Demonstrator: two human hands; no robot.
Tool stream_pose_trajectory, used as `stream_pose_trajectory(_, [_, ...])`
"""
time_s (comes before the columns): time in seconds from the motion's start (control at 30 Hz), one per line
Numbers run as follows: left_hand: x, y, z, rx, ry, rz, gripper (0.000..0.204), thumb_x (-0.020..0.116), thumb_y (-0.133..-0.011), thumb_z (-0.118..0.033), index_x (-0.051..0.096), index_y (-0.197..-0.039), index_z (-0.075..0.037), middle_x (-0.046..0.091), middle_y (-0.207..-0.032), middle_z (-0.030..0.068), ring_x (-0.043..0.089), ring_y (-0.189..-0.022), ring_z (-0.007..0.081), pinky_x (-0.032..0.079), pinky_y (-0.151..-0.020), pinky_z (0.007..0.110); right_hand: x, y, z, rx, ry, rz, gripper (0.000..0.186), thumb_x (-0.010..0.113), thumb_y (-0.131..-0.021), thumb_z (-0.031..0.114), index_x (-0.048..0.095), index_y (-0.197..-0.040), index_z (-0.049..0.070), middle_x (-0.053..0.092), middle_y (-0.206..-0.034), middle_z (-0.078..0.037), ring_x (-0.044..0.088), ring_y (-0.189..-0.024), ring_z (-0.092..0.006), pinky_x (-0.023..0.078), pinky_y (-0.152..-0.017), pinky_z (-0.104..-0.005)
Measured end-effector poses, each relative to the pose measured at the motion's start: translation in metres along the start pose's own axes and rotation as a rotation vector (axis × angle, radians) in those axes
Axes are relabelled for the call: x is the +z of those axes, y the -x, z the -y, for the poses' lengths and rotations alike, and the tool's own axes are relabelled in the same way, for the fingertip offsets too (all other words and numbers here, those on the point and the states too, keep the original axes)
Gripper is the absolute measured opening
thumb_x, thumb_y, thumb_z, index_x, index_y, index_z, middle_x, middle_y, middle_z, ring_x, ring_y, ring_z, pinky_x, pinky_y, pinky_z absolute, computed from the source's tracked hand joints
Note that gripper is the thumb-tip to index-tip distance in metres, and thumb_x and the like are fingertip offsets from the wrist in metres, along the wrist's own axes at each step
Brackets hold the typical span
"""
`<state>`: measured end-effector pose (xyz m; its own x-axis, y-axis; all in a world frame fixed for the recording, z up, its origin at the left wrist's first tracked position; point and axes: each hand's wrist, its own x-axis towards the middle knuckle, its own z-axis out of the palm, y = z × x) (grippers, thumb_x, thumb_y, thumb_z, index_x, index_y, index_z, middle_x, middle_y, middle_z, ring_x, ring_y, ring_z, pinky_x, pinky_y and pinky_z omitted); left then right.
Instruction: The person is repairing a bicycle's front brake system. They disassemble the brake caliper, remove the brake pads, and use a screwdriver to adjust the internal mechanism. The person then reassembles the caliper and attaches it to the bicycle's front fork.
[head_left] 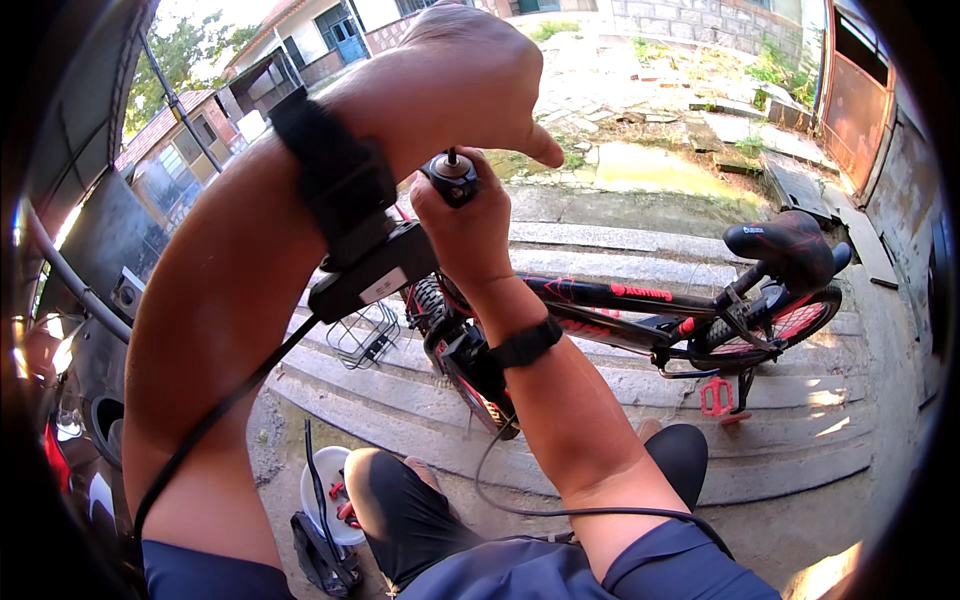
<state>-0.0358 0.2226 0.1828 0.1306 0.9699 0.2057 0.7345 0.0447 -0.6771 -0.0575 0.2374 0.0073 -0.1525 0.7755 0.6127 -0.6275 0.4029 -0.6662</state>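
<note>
My left hand [465, 80] arches over the top of a black metal fitting [452, 180], back of the hand up, one digit stretched out; its other fingers are mostly hidden, and so is what they hold around a thin upright rod. Just below, my right hand [462, 228] is wrapped round that fitting, which has a silver centre and appears to top the front of a black and red bicycle [615, 325]. The bicycle's front wheel is partly hidden behind my right arm; its saddle [775, 240] and red pedal [716, 398] show to the right.
A white bucket [312, 485] with red parts stands by my left knee, a bent black tube [312, 450] beside it. A wire rack [362, 340] lies on the ridged concrete slope. A rusty metal door [862, 130] is at right; clutter lines the left side, and buildings stand beyond.
</note>
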Motion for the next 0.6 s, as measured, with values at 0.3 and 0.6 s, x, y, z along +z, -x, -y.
stream_pose_trajectory(0.3, [0.022,0.019,0.015,0.070,0.250,-0.075,0.061,0.081,-0.070,-0.052,0.065,-0.100,-0.002,0.068,-0.091,0.0191,0.069,-0.086,0.0316,0.053,-0.078,0.040,0.000,-0.002,-0.009,0.042,0.054,0.014,0.024,0.071,-0.084,0.010,0.063,-0.104,-0.001,0.069,-0.085,-0.005,0.064,-0.073,-0.0083,0.051,-0.069,-0.0256])
stream_pose_trajectory(0.6, [0.026,0.021,0.019,0.022,0.391,-0.080,0.058,0.085,-0.067,-0.043,0.065,-0.103,-0.002,0.069,-0.090,0.0173,0.069,-0.083,0.0339,0.054,-0.075,0.040,-0.002,-0.002,-0.008,0.079,0.013,0.028,0.022,0.072,-0.083,0.009,0.062,-0.101,0.000,0.070,-0.086,-0.004,0.065,-0.074,-0.0083,0.052,-0.069,-0.0258])
